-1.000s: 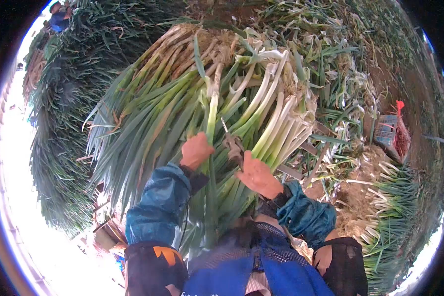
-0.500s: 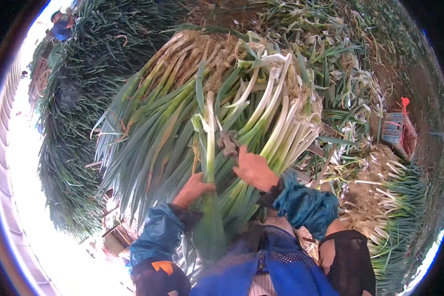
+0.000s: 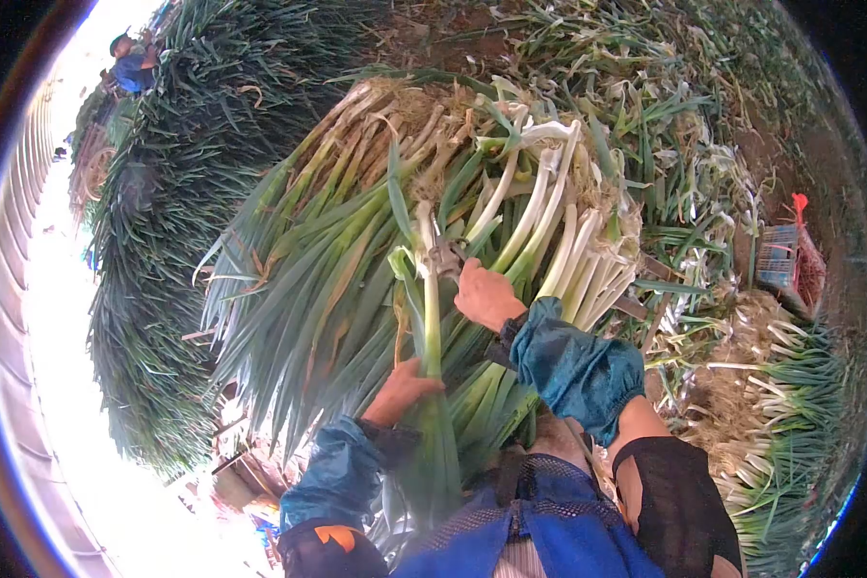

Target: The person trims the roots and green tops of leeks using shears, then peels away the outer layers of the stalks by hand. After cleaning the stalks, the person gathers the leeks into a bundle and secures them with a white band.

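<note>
My left hand is closed around the green lower stalk of a long green onion, held upright with its white root end pointing away from me. Partway up that stalk, a strip of outer leaf hangs loose on the left side. A small grey metal tool with a thin, nozzle-like tip is in my closed right hand. Its tip is close beside the pale part of the stalk; contact is hard to make out. Beneath both hands lies a pile of green onions, with peeled white stalks on the right.
A tall bank of green onions stands at the left, with a person in blue beyond it. Stripped leaves litter the ground on the right. Further right are a wire basket and a row of bundled green onions.
My right hand and the tool have moved slightly up, nearer the root end of the held onion. The loose leaf strip hangs further down. The whole view has shifted a little right and down.
</note>
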The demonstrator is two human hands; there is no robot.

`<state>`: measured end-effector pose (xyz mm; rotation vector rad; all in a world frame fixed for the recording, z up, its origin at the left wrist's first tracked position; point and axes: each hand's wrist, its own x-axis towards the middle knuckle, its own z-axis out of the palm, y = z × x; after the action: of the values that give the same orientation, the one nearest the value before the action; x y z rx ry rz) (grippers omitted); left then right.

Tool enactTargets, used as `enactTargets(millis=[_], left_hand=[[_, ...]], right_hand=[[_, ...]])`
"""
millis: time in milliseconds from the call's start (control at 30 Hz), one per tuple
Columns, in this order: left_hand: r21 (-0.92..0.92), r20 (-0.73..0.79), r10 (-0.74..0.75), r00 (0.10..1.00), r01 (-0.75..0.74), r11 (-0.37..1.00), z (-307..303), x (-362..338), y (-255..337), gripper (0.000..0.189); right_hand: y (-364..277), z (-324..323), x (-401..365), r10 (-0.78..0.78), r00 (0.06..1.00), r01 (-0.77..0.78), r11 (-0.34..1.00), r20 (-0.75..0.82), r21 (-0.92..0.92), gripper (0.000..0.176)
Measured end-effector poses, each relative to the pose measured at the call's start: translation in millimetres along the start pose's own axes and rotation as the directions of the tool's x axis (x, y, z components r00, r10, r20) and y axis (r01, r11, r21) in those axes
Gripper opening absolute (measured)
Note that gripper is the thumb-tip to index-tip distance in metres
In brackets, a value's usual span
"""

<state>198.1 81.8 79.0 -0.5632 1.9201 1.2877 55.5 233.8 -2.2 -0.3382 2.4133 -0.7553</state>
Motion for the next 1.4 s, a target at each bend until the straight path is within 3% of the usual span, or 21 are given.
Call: enactTargets(millis=[100,167,233,267,333,367,433,467,533,633,667,733,767,867,1067,1167,1200,1267,1333,1400], left_hand=[[-0.075,0.005,-0.099,0.995,0.099,0.992,-9.7,-13.0,27.2,0.033],[0.074,-0.061,0.135,0.989,-0.131,0.989,-25.9,10.5,-30.8,0.031],[0.122,-0.135,0.243,0.961,-0.227,0.966,-29.9,25.7,-36.9,0.029],[0.097,-0.181,0.229,0.956,-0.214,0.972,-35.8,31.8,-9.0,0.028],[0.279,-0.173,0.398,0.901,-0.343,0.897,-47.3,44.5,39.6,0.027],[0.465,-0.076,0.561,0.825,-0.468,0.751,-52.3,51.4,62.0,0.027],[0.554,0.007,0.613,0.790,-0.513,0.656,-41.1,68.8,82.2,0.028],[0.486,-0.030,0.521,0.853,-0.443,0.754,-24.7,85.7,83.1,0.030],[0.388,-0.103,0.439,0.893,-0.370,0.844,9.6,126.7,51.1,0.034],[0.531,0.065,0.163,0.984,-0.172,0.830,40.7,105.3,49.6,0.035],[0.514,0.067,0.144,0.987,-0.158,0.843,48.1,98.5,44.8,0.035],[0.476,0.063,0.101,0.993,-0.119,0.872,58.4,84.0,33.2,0.035],[0.484,0.060,0.098,0.993,-0.114,0.868,61.6,78.6,28.1,0.036],[0.538,0.030,0.077,0.997,-0.081,0.839,68.1,73.9,18.2,0.036],[0.426,0.018,0.074,0.997,-0.075,0.902,72.3,73.3,14.3,0.040],[0.386,0.038,0.170,0.985,-0.172,0.906,72.8,76.0,-2.2,0.042],[0.427,0.053,0.137,0.989,-0.147,0.892,72.7,73.6,0.9,0.042],[0.505,0.079,0.070,0.994,-0.101,0.857,75.2,72.1,19.1,0.042],[0.497,0.183,0.105,0.977,-0.184,0.848,72.5,71.6,24.7,0.041],[0.576,0.230,0.178,0.957,-0.281,0.768,64.2,71.6,44.4,0.038]], right_hand=[[-3.3,-20.8,-17.9,-0.052,0.993,0.054,0.999,0.104,-0.009,0.034],[-2.3,-36.2,-53.1,-0.129,0.983,0.122,0.991,0.129,0.063,0.037],[-1.7,-53.7,-88.9,-0.163,0.973,0.145,0.983,0.162,0.114,0.045],[-1.9,-62.1,-104.2,-0.153,0.972,0.130,0.982,0.181,0.134,0.052],[-3.4,-75.5,-131.8,-0.146,0.986,0.138,0.985,0.076,0.099,0.055],[-4.0,-81.1,-142.4,-0.139,0.990,0.137,0.987,0.020,0.083,0.056],[-1.2,-93.0,-152.1,-0.066,0.997,0.071,0.990,-0.047,0.118,0.060],[2.3,-98.4,-156.8,-0.027,0.997,0.034,0.993,-0.069,0.109,0.060],[12.8,-102.8,-164.7,-0.004,0.995,0.015,0.993,-0.095,0.114,0.066],[43.3,-91.2,-159.4,0.058,0.998,-0.058,0.997,-0.001,-0.042,0.067],[65.5,-77.2,-156.4,-0.091,0.985,0.076,0.992,-0.149,-0.102,0.070],[102.9,-53.9,-130.2,-0.173,0.952,0.143,0.981,-0.254,-0.133,0.066],[112.4,-54.3,-116.1,-0.218,0.927,0.177,0.972,-0.305,-0.156,0.064],[103.8,-81.0,-78.7,0.079,0.985,-0.094,0.991,-0.153,-0.095,0.048],[99.1,-84.8,-80.6,-0.025,0.993,0.018,0.998,-0.113,-0.065,0.037],[106.6,-82.6,-50.3,0.160,0.983,-0.167,0.983,-0.095,-0.071,0.057],[104.1,-84.0,-44.9,0.140,0.966,-0.163,0.982,-0.219,-0.094,0.034],[87.9,-93.5,-49.9,0.053,0.976,-0.070,0.995,-0.211,-0.075,0.036],[83.1,-81.9,-66.9,-0.108,0.979,0.088,0.989,-0.171,-0.120,0.041],[85.2,-72.2,-87.5,-0.124,0.991,0.119,0.990,-0.051,-0.078,0.044]])
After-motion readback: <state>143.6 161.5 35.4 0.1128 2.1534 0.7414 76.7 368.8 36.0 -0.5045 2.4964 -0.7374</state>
